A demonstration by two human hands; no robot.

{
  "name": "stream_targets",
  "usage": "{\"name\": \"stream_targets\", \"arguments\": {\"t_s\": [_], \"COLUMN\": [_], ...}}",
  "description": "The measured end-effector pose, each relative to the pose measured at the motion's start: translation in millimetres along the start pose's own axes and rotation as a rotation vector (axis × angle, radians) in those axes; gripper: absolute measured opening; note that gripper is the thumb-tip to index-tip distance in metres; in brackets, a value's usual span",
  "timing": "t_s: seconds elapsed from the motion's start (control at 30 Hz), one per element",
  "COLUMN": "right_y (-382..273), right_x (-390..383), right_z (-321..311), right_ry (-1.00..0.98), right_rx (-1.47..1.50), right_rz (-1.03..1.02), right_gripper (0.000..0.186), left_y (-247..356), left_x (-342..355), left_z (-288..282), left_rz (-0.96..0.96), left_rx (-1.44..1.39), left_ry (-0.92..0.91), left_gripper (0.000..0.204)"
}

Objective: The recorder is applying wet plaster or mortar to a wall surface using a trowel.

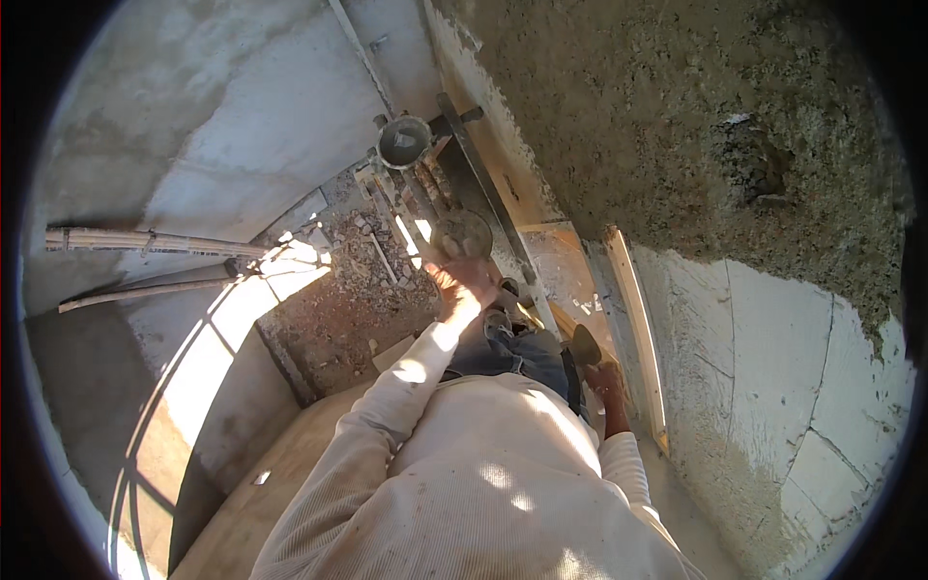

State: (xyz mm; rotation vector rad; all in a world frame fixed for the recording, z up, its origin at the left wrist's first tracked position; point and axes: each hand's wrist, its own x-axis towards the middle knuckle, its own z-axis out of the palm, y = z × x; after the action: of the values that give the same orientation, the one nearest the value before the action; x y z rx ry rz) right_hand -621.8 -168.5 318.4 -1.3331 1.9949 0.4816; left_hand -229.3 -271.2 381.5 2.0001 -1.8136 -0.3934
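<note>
My left hand (462, 282) reaches forward to the lower edge of a round, mortar-coated pan (462, 230); its fingertips are unclear, so I cannot make out whether it grips the rim. Just beyond the pan stands a grey bucket (404, 145) with mortar-smeared insides, on or beside rough wooden poles (430, 184). At my right side, low by my hip, my right hand (609, 385) is closed on a trowel, its metal blade (586, 344) pointing up. My legs show below the pan.
A rough wall with wet grey plaster (657, 116) over white blocks (773, 367) rises on the right, beside an upright wooden board (633, 319). Bamboo poles (155, 242) run along the left wall (232, 116). Rubble (358, 261) covers the floor ahead, near a long dark bar (483, 193).
</note>
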Motion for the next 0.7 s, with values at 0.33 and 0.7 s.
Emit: {"name": "stream_targets", "arguments": {"t_s": [0.33, 0.7], "right_y": [-242.5, -356.8], "right_x": [156.5, 410.9], "right_z": [141.5, 372.7], "right_ry": [-0.311, -0.146], "right_rx": [-0.429, -0.594], "right_rz": [-0.504, -0.904], "right_gripper": [0.046, 0.026], "left_y": [-199.9, -184.9], "left_x": [-272.0, -231.6], "left_z": [112.8, 255.7], "left_rz": [-1.010, -1.333], "left_rx": [-0.181, -0.223], "left_ry": [-0.453, -0.601], "left_gripper": [0.063, 0.081]}}
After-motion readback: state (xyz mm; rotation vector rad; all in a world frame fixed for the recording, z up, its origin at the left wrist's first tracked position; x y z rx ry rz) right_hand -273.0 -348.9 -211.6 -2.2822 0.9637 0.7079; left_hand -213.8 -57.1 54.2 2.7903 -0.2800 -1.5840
